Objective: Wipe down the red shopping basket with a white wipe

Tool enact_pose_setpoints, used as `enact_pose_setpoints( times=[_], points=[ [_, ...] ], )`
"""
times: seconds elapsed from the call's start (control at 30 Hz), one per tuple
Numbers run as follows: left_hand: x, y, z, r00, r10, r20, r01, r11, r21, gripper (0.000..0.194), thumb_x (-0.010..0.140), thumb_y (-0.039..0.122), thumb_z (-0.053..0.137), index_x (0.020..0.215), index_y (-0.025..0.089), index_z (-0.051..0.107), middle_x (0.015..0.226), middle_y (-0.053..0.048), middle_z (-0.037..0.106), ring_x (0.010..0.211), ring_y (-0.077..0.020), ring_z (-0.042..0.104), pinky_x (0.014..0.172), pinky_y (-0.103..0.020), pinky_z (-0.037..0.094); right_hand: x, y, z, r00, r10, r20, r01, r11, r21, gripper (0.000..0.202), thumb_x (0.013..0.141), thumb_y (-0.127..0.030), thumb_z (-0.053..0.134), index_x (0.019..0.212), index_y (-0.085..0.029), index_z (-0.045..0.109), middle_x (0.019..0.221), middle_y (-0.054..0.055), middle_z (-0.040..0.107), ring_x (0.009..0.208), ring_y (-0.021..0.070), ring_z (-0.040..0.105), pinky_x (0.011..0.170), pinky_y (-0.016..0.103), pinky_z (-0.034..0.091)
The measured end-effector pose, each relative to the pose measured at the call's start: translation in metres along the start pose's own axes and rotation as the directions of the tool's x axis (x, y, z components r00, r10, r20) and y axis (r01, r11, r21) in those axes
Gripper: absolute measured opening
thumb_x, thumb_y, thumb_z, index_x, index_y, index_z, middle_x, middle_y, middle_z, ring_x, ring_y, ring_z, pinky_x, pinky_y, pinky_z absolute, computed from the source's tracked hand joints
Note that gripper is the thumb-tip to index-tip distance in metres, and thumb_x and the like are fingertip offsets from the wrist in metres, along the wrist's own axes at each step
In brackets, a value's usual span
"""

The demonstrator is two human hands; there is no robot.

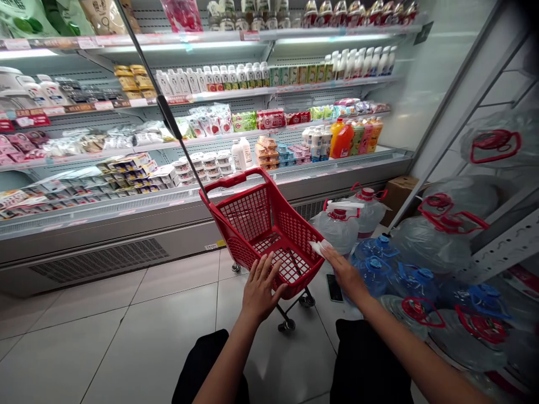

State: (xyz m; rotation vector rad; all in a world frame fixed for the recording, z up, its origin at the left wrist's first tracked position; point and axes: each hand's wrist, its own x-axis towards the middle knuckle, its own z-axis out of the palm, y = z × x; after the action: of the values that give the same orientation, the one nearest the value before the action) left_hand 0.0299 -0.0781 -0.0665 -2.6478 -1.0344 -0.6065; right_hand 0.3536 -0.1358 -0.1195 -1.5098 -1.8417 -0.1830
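A small red shopping cart point(295, 227) with a lattice basket stands on the tiled floor in front of me. My left hand point(261, 289) lies with fingers spread at the basket's near left rim and holds nothing. At the right rim, my right hand point(343, 272) has its fingers closed on a white tissue point(319, 247), which rests against the basket's edge. A thin dark pole point(170, 118) rises from the cart's handle corner. Inside the basket only its red lattice floor shows.
A refrigerated shelf unit point(269, 193) with bottles, cups and packets runs behind the cart. Large water jugs point(341, 233) and blue-tinted jugs point(374, 275) crowd the right side. A dark phone-like slab point(334, 288) lies on the floor. A metal rack point(497, 247) stands at far right.
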Motion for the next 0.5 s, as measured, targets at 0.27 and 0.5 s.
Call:
enact_pose_setpoints(
  times=[0.27, 0.5],
  points=[
    [-0.001, 0.002, 0.000, 0.999, -0.033, -0.011, 0.034, 0.999, 0.022, 0.077, 0.102, 0.053, 0.056, 0.168, 0.033, 0.022, 0.173, -0.005, 0.029, 0.155, -0.0276, 0.037, 0.124, -0.046, 0.033, -0.027, -0.119, 0.034, 0.978, -0.198, 0.059, 0.196, 0.980, 0.042, 0.076, 0.099, 0.001, 0.035, 0.168, -0.027, 0.022, 0.163, 0.007, 0.047, 0.152, 0.0206, 0.042, 0.122, 0.044, 0.047],
    [-0.009, 0.007, 0.000, 0.997, -0.076, -0.027, 0.077, 0.996, 0.052, 0.077, 0.104, 0.058, 0.049, 0.168, 0.041, 0.010, 0.170, -0.002, 0.033, 0.151, -0.0278, 0.043, 0.121, -0.049, 0.030, -0.007, -0.010, -0.009, 0.982, -0.182, 0.044, 0.185, 0.980, -0.075, 0.080, 0.094, 0.004, 0.035, 0.164, -0.034, 0.033, 0.162, 0.001, 0.049, 0.146, 0.0192, 0.051, 0.118, 0.041, 0.050]
  ],
)
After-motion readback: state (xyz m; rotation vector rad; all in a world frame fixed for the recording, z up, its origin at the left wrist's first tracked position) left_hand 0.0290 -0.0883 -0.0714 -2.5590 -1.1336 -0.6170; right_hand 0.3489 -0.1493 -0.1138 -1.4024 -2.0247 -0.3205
